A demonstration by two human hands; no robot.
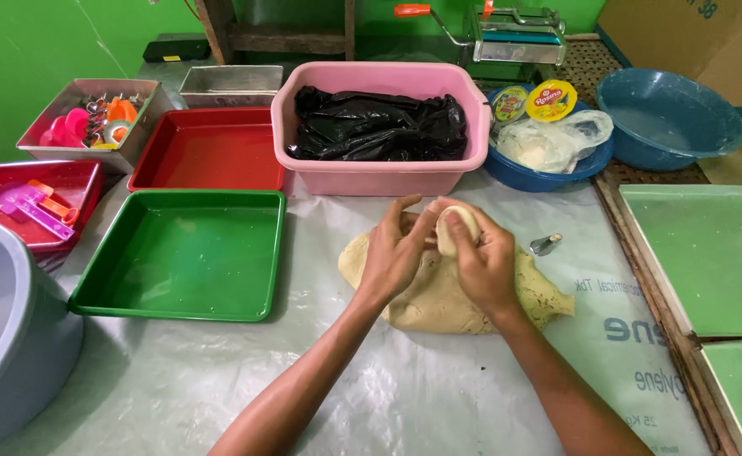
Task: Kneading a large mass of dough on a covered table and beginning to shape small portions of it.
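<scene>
A green tray [185, 253] sat empty beside a mound of dough [455, 295] on the plastic-covered table [219, 380], above which the left hand [396, 249] and right hand [485, 257] curled closed around a small dough ball [454, 230].

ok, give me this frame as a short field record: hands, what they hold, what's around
left hand: on the dough piece, fingers curled
right hand: cups the dough piece
under hands: dough mass on plastic sheet
left of dough: green tray, empty
behind: pink tub with black bag; red tray
right of dough: metal cutter
</scene>
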